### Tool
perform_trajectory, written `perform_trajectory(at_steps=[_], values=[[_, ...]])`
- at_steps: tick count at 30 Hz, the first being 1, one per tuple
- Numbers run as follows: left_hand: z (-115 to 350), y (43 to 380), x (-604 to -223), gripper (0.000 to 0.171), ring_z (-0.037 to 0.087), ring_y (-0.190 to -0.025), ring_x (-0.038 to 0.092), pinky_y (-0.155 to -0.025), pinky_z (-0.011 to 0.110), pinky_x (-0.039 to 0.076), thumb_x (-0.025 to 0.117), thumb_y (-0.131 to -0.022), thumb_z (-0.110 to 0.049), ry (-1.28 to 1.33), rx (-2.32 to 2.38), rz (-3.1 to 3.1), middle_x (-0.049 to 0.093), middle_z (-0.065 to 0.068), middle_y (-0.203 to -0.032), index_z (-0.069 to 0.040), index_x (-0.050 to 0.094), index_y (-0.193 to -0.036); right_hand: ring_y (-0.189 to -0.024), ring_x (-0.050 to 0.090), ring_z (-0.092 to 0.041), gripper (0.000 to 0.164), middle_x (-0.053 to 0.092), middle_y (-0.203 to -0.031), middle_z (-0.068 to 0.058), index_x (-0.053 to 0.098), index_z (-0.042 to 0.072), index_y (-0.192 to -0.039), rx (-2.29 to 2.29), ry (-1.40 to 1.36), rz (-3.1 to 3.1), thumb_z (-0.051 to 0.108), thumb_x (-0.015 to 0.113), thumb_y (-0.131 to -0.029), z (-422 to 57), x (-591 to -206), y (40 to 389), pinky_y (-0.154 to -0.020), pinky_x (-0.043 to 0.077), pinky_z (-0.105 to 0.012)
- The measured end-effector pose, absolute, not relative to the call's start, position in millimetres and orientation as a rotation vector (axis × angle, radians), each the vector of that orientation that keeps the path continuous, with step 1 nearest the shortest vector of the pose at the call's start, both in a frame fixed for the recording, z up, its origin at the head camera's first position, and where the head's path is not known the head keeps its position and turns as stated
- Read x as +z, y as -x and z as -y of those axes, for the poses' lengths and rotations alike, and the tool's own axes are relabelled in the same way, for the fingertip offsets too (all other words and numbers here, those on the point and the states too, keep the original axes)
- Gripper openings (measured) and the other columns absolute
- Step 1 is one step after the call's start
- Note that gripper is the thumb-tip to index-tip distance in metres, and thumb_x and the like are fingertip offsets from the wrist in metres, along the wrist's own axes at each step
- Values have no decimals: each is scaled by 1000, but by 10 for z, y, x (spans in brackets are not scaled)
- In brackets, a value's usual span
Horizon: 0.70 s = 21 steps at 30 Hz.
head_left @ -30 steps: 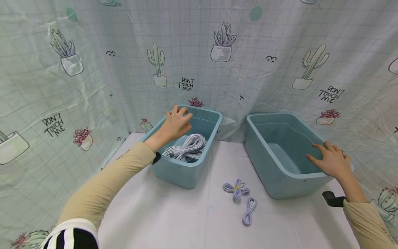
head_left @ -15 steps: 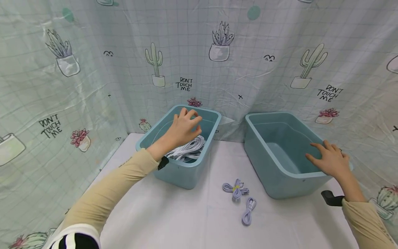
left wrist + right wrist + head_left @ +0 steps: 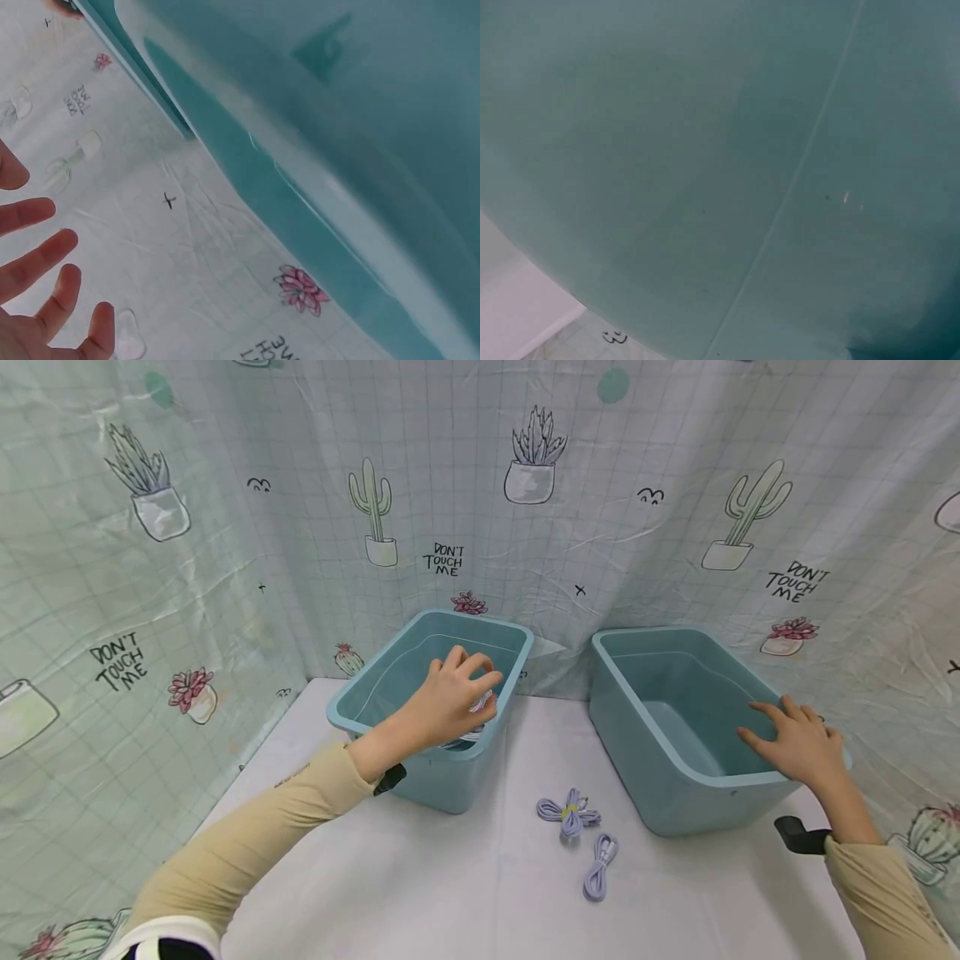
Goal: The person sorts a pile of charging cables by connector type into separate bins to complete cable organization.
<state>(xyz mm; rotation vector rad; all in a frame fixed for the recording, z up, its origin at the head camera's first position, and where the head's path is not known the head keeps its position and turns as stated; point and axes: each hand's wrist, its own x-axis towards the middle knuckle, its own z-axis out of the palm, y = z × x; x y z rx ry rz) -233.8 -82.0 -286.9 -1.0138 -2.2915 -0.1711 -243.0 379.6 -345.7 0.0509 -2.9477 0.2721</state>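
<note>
- Here's the left hand (image 3: 453, 697) over the left bin (image 3: 435, 787), fingers loosely bent with gaps between them, nothing in its grasp.
- And the right hand (image 3: 802, 743) at the near right corner of the other bin, thumb and fingers well apart, holding nothing; whether it touches the rim, I can't tell.
- Below the left hand, white cable (image 3: 472, 737) inside the left bin, mostly hidden.
- Both bins smooth, blue-green, round-cornered; the left one's long axis runs away and rightward, the right bin's (image 3: 697, 810) away and leftward.
- Between them, nearer the person, on white tabletop (image 3: 450, 893): a cross-shaped lilac bundle (image 3: 572, 828) with a yellow tie (image 3: 569, 810), and just beside it a slim lilac coil (image 3: 597, 870), pointing away, leaning slightly right.
- Behind, a creased, cactus-printed curtain (image 3: 480, 468).
</note>
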Motion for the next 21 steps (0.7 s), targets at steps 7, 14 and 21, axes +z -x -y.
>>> perform_trajectory(at_steps=[7, 14, 21], values=[[715, 2181, -2995, 18, 20, -80, 44, -53, 29, 29, 57, -81, -17, 1105, -53, 2182, 57, 4, -98, -16, 60, -98, -117, 17, -59, 68, 17, -136, -38, 35, 1, -130, 269, -53, 2940, 53, 40, -87, -3802, -3453, 2441, -78, 19, -72], [562, 2020, -3140, 17, 19, -83, 47, -60, 32, 36, 56, -81, -22, 1211, 92, 2026, 57, 1, -97, -18, 58, -98, -118, 16, -59, 68, 16, -137, -37, 34, 1, -131, 269, -38, 2954, 53, 39, -87, -3801, -3448, 2431, -78, 18, -72], [415, 1901, -3274, 27, 18, -87, 50, -66, 33, 38, 60, -79, -30, 1309, 192, 1955, 59, -2, -99, -20, 59, -104, -118, 16, -59, 67, 16, -136, -37, 35, 1, -130, 274, -29, 2950, 52, 40, -87, -3782, -3442, 2434, -79, 18, -72]])
